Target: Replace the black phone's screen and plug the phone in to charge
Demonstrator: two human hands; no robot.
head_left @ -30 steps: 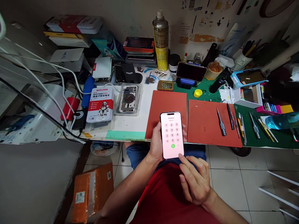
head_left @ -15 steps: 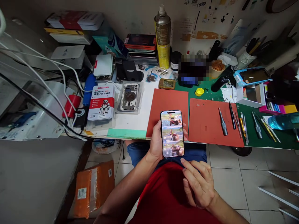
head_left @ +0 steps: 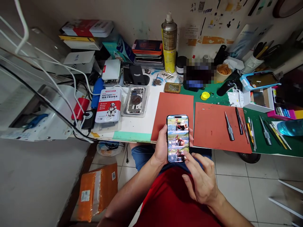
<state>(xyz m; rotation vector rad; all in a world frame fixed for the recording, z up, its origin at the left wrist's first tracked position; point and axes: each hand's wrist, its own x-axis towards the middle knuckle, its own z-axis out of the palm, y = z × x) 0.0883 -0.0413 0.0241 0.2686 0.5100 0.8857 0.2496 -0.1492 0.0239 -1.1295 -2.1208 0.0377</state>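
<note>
My left hand [head_left: 161, 147] is wrapped round a smartphone [head_left: 178, 138], held upright over my lap at the desk's front edge. Its lit screen shows a column of picture tiles. My right hand [head_left: 199, 181] sits just below and to the right of the phone; its forefinger is stretched out with the tip on the lower right of the screen, and the other fingers are loosely curled with nothing in them.
Two red mats [head_left: 172, 112] [head_left: 216, 126] lie on the desk behind the phone. Screwdrivers and tweezers [head_left: 239, 126] rest to the right. A battery box [head_left: 109, 105], a phone housing [head_left: 135, 100] and a spray can [head_left: 169, 42] stand further back. An orange parcel [head_left: 96, 190] lies on the floor.
The phone screen went from a dial pad to a column of picture tiles. My right forefinger left the phone's bottom edge, then came back onto the lower screen. The view shifted slightly.
</note>
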